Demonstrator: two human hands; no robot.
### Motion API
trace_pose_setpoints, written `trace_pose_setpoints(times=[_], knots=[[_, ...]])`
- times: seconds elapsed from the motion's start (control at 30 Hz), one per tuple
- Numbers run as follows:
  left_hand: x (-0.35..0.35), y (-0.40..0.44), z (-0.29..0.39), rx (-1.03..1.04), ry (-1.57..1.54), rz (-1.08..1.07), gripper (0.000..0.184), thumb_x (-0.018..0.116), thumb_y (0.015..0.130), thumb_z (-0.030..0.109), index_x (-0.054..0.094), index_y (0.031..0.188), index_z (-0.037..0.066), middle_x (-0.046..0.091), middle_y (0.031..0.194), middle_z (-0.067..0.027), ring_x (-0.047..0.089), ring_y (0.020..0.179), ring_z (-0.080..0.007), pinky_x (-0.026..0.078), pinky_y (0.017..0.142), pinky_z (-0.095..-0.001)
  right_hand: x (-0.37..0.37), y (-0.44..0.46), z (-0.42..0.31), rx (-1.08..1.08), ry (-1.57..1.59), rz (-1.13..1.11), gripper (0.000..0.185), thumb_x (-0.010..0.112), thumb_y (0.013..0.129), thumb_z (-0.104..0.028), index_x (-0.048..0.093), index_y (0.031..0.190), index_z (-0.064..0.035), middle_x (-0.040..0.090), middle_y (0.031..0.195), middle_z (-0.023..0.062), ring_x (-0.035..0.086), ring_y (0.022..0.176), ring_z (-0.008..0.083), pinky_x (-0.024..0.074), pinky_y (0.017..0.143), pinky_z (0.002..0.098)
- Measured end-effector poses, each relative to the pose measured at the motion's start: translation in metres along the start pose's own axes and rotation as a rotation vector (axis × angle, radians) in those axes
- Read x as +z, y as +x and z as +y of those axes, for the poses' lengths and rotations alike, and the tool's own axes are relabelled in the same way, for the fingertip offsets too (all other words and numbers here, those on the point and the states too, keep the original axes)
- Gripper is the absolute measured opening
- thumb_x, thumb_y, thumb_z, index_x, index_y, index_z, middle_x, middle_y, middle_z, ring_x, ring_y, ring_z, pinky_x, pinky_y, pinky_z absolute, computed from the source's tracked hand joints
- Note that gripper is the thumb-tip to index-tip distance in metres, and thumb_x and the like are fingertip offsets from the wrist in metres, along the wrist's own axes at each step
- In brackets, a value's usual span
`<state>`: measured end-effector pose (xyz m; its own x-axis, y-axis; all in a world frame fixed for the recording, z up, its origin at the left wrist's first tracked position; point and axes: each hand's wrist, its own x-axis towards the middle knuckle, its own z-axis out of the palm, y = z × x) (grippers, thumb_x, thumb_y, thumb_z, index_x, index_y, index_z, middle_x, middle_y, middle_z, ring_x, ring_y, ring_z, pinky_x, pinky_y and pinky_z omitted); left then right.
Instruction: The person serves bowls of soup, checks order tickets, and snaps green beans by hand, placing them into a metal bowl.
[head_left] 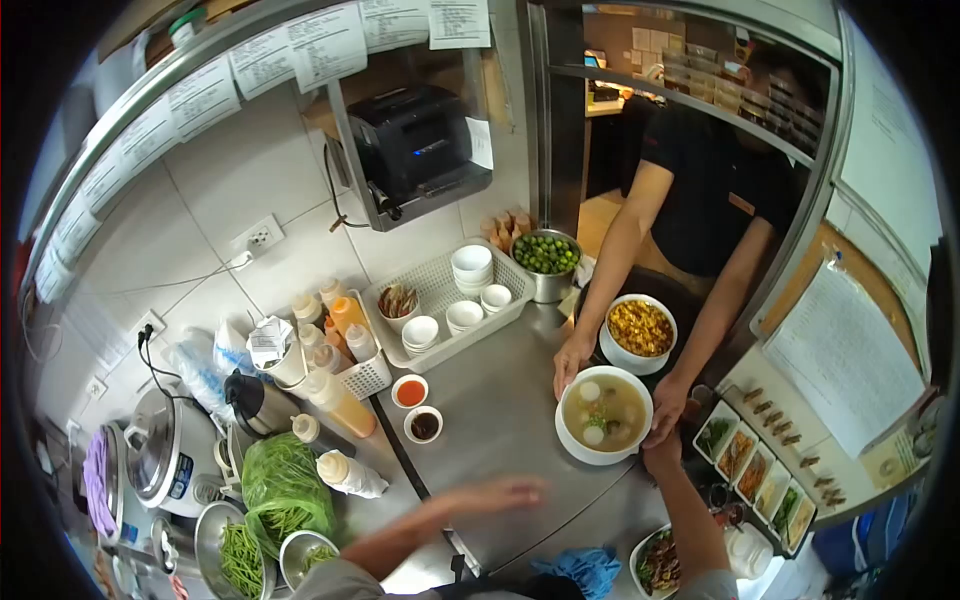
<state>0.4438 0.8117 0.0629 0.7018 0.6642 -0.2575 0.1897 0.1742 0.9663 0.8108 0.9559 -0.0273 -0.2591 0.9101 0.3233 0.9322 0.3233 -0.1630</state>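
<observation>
1 round soup bowl [575,440] faces up, right hand [661,455] gripping it, left hand [500,494] outstretched.

The bowl [598,458] is white and its soup [622,402] yellowish

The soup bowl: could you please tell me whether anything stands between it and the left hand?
Nothing visible does: only bare counter lies between the left hand and the soup bowl. The blue cloth lies nearer the wearer, outside that gap.
</observation>
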Motion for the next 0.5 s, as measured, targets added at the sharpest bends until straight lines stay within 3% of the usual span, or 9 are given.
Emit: trace_pose_setpoints(times=[0.07,0.13,0.17,0.2,0.23,0.3,0.37,0.43,0.5], knots=[[-0.054,-0.018,0.106,0.18,0.312,0.209,0.046,0.051,0.098,0.028,0.044,0.138,0.006,0.056,0.128,-0.0116,0.053,0.117,-0.0197,0.042,0.101,-0.0347,0.003,0.01,0.0,-0.057,-0.012,0.079,0.036,0.045,0.093,-0.025,0.052,0.124,-0.0097,0.053,0.127,0.0158,0.051,0.118,0.0312,0.0422,0.098,0.0406],[-0.099,-0.034,0.201,0.319,0.74,0.726,0.051,0.053,0.085,0.001,0.049,0.135,0.008,0.057,0.129,-0.0121,0.054,0.117,-0.0196,0.045,0.096,-0.0361,0.016,0.012,0.007,0.008,0.147,0.035,0.036,0.047,0.091,-0.024,0.052,0.124,-0.0093,0.055,0.124,0.0164,0.051,0.117,0.0332,0.0428,0.097,0.0417],[-0.131,-0.038,0.231,0.266,0.729,1.025,0.046,0.052,0.085,-0.001,0.053,0.131,0.008,0.058,0.129,-0.011,0.057,0.113,-0.0211,0.046,0.094,-0.0359,0.016,0.01,0.006,0.055,0.168,-0.012,0.037,0.05,0.089,-0.022,0.053,0.123,-0.0086,0.055,0.123,0.0168,0.052,0.116,0.0334,0.0433,0.097,0.0417],[-0.152,-0.038,0.281,0.767,0.727,1.098,0.039,0.054,0.087,0.001,0.057,0.125,0.006,0.059,0.126,-0.0103,0.059,0.109,-0.0222,0.047,0.092,-0.0345,0.016,0.008,0.006,0.102,0.188,-0.058,0.038,0.052,0.087,-0.021,0.053,0.122,-0.0078,0.056,0.122,0.0171,0.052,0.115,0.0337,0.0438,0.096,0.0418],[-0.174,-0.039,0.325,1.004,0.748,1.176,0.032,0.057,0.089,0.004,0.059,0.121,0.005,0.06,0.122,-0.0094,0.058,0.11,-0.0216,0.047,0.092,-0.0325,0.002,-0.002,-0.006,0.162,0.148,-0.128,0.039,0.056,0.085,-0.019,0.054,0.122,-0.0064,0.056,0.122,0.0175,0.053,0.115,0.0333,0.0446,0.095,0.0414],[-0.199,-0.046,0.397,0.901,1.014,1.438,0.039,0.063,0.089,0.025,0.059,0.123,0.007,0.057,0.125,-0.0146,0.058,0.111,-0.0262,0.048,0.09,-0.0358,-0.019,-0.015,-0.026,0.19,0.133,-0.182,0.037,0.062,0.08,-0.017,0.058,0.115,-0.0048,0.058,0.118,0.0186,0.055,0.111,0.0336,0.0459,0.093,0.0421],[-0.271,-0.03,0.445,0.833,1.102,1.581,0.042,0.066,0.084,0.033,0.064,0.119,0.011,0.065,0.111,-0.0156,0.064,0.099,-0.0269,0.049,0.085,-0.0385,-0.028,-0.029,-0.039,0.132,0.187,-0.151,0.031,0.067,0.077,-0.017,0.064,0.105,-0.0042,0.061,0.11,0.0202,0.057,0.105,0.035,0.0471,0.089,0.0442],[-0.277,-0.025,0.477,0.808,1.091,1.629,0.038,0.067,0.082,0.032,0.067,0.116,0.016,0.071,0.087,-0.012,0.068,0.082,-0.0248,0.051,0.077,-0.0389,-0.05,-0.04,-0.064,0.136,0.218,-0.142,0.022,0.067,0.077,-0.018,0.066,0.094,-0.0042,0.064,0.1,0.0186,0.06,0.096,0.0356,0.0488,0.084,0.0448],[-0.279,-0.025,0.483,0.691,1.122,1.606,0.032,0.066,0.085,0.028,0.07,0.114,0.014,0.068,0.083,-0.0084,0.064,0.075,-0.0145,0.05,0.071,-0.0278,-0.056,-0.05,-0.079,0.166,0.246,-0.128,0.016,0.067,0.079,-0.018,0.067,0.087,-0.0049,0.065,0.091,0.017,0.062,0.088,0.0355,0.0496,0.079,0.0455]])
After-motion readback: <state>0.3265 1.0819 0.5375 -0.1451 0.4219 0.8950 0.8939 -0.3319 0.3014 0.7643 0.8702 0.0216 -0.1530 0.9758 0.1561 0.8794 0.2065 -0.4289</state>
